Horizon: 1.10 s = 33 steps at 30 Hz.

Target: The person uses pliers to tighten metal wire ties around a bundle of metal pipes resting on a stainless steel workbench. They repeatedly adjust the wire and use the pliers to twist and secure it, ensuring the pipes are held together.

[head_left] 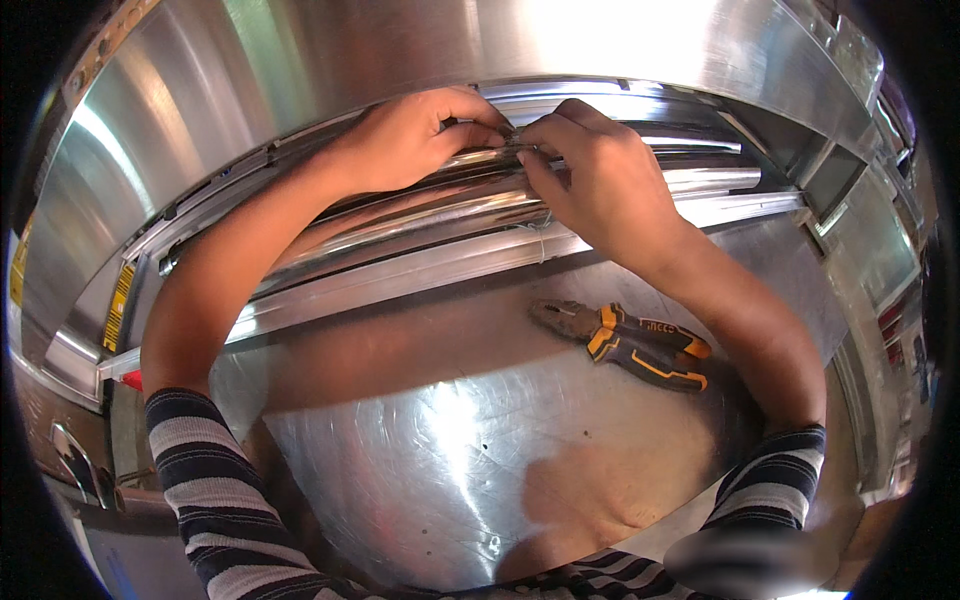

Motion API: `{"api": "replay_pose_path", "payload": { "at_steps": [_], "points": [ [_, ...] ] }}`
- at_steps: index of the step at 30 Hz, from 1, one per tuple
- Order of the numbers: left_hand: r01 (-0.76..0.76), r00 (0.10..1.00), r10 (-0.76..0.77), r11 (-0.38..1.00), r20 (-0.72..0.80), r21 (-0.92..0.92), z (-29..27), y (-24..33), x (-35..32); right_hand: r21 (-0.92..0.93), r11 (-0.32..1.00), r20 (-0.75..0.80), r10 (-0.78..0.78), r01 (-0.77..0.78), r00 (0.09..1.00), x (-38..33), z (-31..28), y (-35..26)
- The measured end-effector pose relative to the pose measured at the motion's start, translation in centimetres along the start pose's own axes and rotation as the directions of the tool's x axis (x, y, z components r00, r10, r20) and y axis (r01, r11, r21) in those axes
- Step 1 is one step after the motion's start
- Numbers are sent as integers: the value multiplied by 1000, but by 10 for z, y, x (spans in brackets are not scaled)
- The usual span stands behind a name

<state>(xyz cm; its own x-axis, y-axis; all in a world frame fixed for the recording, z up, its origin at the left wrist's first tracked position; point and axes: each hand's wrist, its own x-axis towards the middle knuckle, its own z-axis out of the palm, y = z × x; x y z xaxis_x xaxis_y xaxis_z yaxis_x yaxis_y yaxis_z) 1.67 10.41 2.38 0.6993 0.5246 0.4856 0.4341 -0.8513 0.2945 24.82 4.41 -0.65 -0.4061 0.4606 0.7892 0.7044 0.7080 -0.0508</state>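
Observation:
Both my hands meet over a bundle of shiny metal tubes (pixel 430 222), which lies in a long metal channel (pixel 400 282). The fingertips of my left hand (pixel 425 138) are pinched together at the top of the bundle. Against them press the thumb and fingers of my right hand (pixel 605 170), also closed in a pinch. Something small and dark sits between the fingertips, too hidden to name. A thin wire (pixel 543 240) loops over the channel's near edge, below my right hand. Combination pliers (pixel 625 345) with black and orange handles lie closer to me, under my right forearm.
A smooth metal worktop (pixel 390 470) with light scratches and a bright reflection spreads in front of me. Beyond the tubes rises a large curved sheet-metal panel (pixel 400 50). A yellow label (pixel 118 305) is on the frame at the left, and metal framing (pixel 860 200) stands at the right.

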Motion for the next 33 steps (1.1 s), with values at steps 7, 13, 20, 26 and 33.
{"api": "replay_pose_path", "payload": {
  "at_steps": [7,13,20,26,33],
  "points": [
    [14,999,-10,995,37,-102,2,-7,4,9,991,18,134,-134,991,2,8,-14],
    [69,995,-62,993,75,-95,-2,1,8,81,964,57,248,-253,967,1,7,-37],
    [-157,985,146,980,93,119,-9,15,14,151,981,116,102,-120,988,-3,6,-45],
    [-78,993,74,996,90,42,-6,8,17,-11,999,117,-29,30,993,-5,1,-46],
    [-162,980,188,938,-57,306,-5,24,-14,-77,994,-173,-90,78,981,1,-17,-7]
  ]
}}
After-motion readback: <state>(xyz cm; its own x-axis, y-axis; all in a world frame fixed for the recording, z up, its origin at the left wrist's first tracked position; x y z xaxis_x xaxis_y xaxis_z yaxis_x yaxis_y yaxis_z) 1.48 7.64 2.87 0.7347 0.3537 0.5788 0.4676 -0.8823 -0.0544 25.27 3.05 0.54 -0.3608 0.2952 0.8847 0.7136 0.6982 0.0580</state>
